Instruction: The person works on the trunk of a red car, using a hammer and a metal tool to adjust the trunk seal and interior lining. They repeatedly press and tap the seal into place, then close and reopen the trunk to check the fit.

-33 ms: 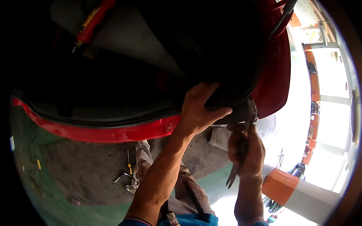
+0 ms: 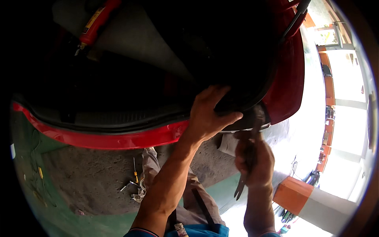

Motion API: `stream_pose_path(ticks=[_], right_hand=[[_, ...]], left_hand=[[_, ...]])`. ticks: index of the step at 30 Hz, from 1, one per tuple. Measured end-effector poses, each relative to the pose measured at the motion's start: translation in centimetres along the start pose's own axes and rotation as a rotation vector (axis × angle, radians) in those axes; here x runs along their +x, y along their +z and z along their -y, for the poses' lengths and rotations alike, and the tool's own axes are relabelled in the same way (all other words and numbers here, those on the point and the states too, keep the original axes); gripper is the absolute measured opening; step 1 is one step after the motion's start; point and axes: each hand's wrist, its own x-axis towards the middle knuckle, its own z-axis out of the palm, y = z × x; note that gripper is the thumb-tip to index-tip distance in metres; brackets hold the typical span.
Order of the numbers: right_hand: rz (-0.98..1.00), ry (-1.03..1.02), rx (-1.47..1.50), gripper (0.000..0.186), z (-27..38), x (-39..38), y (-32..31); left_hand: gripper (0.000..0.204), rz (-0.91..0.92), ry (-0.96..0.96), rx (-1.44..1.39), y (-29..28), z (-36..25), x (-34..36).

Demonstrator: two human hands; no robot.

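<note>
My left hand (image 2: 206,118) rests on the dark trim (image 2: 154,118) at the right part of the red car's open trunk, thumb and fingers apart. Just right of it my right hand (image 2: 258,162) grips a long metal hand tool (image 2: 241,187) with a forked lower end. The tool's blurred upper end is at the trim corner below the red right-hand body panel (image 2: 286,79). Red painted bodywork (image 2: 98,139) runs under the trunk sill.
A red fire extinguisher (image 2: 94,23) lies in the dark trunk. On a dark floor mat (image 2: 90,177) are a yellow-handled screwdriver (image 2: 136,175), a small silver tool (image 2: 127,185) and my legs (image 2: 197,197). An orange-and-grey block (image 2: 294,193) stands at right.
My right hand and the tool have shifted slightly to the left, and the tool's upper part has become blurred. My left hand is nearly still.
</note>
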Motion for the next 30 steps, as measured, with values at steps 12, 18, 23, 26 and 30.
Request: stream_pose_path(ticks=[12, 18, 23, 26, 30], right_hand=[[-0.051, 0.238, 0.481, 0.041, -1.0, 0.8, 5.5], [-0.071, 0.219, 0.761, 0.039, -1.0, 1.0, 7.3], [-0.121, 0.202, 0.859, 0.038, -0.3, 1.2, 9.7], [-0.164, 0.22, 0.928, 0.039, 0.0, 1.5, 10.6], [-0.115, 0.124, 1.06, 0.038, -0.1, 2.1, 12.4]], left_hand=[[0.048, 0.433, -0.2, -0.209, -3.4, 1.6, 3.4], [0.044, 0.545, -0.155, -0.152, -3.8, 1.6, 4.9], [0.042, 0.58, -0.164, -0.169, -4.4, 1.4, 5.4], [0.041, 0.62, -0.216, -0.2, -4.7, 1.2, 5.7], [0.041, 0.585, -0.223, -0.195, -4.8, 1.4, 5.5]])
